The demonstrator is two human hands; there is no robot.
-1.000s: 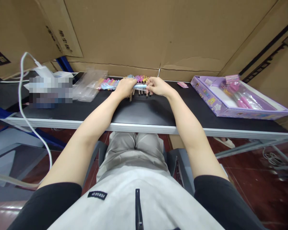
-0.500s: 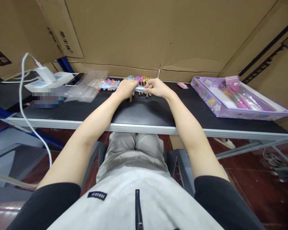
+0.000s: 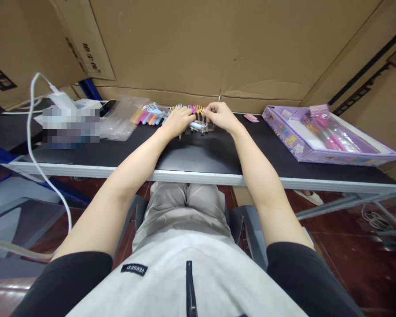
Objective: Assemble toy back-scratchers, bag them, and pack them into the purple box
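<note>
Light blue pen [image 3: 197,126] lies crosswise at the far middle of the black table [image 3: 198,154], on top of a row of coloured pens [image 3: 193,115] whose dark tips point toward the near edge. A clear plastic sleeve seems to wrap it; too small to be sure.

Left hand [image 3: 177,120] sits at the pen's left end, fingers curled down over it and pinching. Right hand [image 3: 219,116] is at the right end, fingers bent and closed on the sleeve or the pen's tip; exactly which it holds cannot be told. The two hands nearly touch above the row.

Handling, as a judgement: the pen looks light, stiff and thin, easy to lift with two fingers. Its smooth barrel and any film around it would be slippery, so a pinch near the middle of the barrel should hold better than at the ends. The decorated top looks the weaker part.

Just left of the hands: a second bundle of pastel pens [image 3: 149,117] partly under clear bags [image 3: 122,119]. Farther left, a white charger [image 3: 62,100] with its cable [image 3: 31,132] looping off the near edge. Far right: an open purple gift box [image 3: 323,134] with pink items inside, and a small pink piece [image 3: 251,117] between box and hands. Cardboard cartons [image 3: 218,48] stand behind.
</note>
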